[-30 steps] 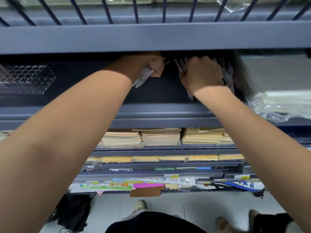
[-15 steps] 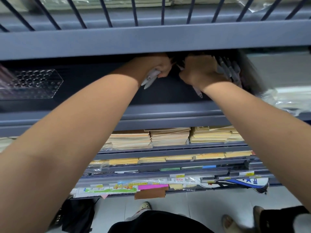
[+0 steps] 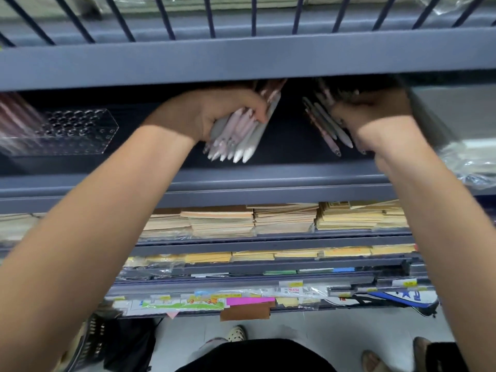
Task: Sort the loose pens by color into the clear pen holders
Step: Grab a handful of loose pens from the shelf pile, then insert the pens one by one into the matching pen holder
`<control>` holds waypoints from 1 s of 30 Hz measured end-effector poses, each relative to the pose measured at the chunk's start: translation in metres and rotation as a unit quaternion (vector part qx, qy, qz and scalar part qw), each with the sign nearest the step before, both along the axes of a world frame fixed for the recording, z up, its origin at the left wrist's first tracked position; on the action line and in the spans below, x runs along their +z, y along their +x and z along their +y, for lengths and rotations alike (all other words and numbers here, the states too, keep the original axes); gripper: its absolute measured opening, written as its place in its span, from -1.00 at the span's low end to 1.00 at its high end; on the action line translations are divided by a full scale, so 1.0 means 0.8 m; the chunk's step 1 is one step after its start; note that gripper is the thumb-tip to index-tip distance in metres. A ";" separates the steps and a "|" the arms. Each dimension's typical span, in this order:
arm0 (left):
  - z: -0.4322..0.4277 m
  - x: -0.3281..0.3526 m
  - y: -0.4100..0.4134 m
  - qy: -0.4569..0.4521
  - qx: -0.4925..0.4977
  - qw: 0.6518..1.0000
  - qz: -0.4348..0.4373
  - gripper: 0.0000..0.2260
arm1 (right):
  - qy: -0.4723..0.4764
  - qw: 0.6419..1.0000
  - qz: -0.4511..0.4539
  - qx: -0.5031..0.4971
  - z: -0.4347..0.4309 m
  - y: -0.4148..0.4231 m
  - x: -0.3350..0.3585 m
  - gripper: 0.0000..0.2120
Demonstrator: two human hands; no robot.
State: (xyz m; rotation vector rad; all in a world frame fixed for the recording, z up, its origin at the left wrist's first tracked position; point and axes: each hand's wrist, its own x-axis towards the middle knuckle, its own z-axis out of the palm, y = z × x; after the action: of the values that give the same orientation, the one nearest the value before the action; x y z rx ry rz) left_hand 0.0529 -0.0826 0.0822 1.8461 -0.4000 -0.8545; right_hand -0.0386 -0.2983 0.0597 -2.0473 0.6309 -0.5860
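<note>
Two hands: both of yours reach into the shelf opening in the upper middle of the frame, apart from each other, each with its own bundle.
Left hand: your fingers are curled tight round a bundle of pale pens with pink and white plastic barrels. Their tips point down toward the lower lip of the opening, and the bundle is clear of the shelf floor.
Right hand: it sits right of centre and is seen from the back. It grips a bundle of darker pens with grey and dusky-pink barrels, which stick out on its left side and slant down to the right. Blur hides the single fingers.
Clear pen holder: this transparent plastic block with rows of round holes lies on the same shelf at the left of the frame, well apart from both hands.
Pinkish pens: a blurred cluster stands at the holder's far-left end, at the frame edge.
Shelf: it is dark blue-grey metal, and its front rail crosses the middle of the frame under your wrists.
Paper stacks: tan and yellow flat piles fill the lower shelves, below centre.
Plastic wrapping: crinkled clear film lies at the right edge, just beside your right forearm.
Floor: pale tiles show along the bottom of the frame, with your light shoe.
</note>
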 end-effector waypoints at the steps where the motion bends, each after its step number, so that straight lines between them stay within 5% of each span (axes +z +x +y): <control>1: 0.003 -0.003 -0.005 -0.009 0.007 1.000 0.004 -0.86 | 0.101 0.995 -0.015 0.018 0.006 -0.013 -0.002 -0.80; 5: 0.019 -0.027 -0.029 -0.101 0.123 0.984 0.082 -0.88 | 0.246 0.963 -0.032 0.108 0.025 -0.060 -0.021 -0.83; 7: 0.041 -0.039 -0.050 -0.244 0.217 0.929 0.175 -0.64 | 0.260 0.953 -0.023 0.156 0.039 -0.077 -0.030 -0.81; 10: 0.089 -0.067 -0.116 -0.285 0.239 0.920 0.120 -0.53 | 0.282 0.935 -0.014 0.214 0.064 -0.092 -0.046 -0.81; 11: 0.099 -0.073 -0.133 -0.244 0.229 0.939 0.085 -0.53 | 0.285 0.929 -0.008 0.236 0.075 -0.096 -0.053 -0.83; 20: 0.216 -0.119 -0.237 -0.259 0.482 0.836 0.044 -0.63 | 0.228 0.869 0.043 0.437 0.201 -0.107 -0.100 -0.86; 26: 0.315 -0.131 -0.278 -0.268 0.553 0.789 -0.002 -0.66 | 0.228 0.830 0.085 0.501 0.319 -0.095 -0.113 -0.62; 30: 0.395 -0.137 -0.286 -0.277 0.578 0.768 -0.014 -0.62 | 0.223 0.808 0.072 0.540 0.415 -0.084 -0.114 -0.80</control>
State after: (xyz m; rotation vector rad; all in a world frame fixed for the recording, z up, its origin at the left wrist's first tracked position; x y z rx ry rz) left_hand -0.1756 0.2334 -0.0274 1.1731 0.4493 0.1683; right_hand -0.1057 0.0339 -0.0313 -1.6418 -0.3530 0.3750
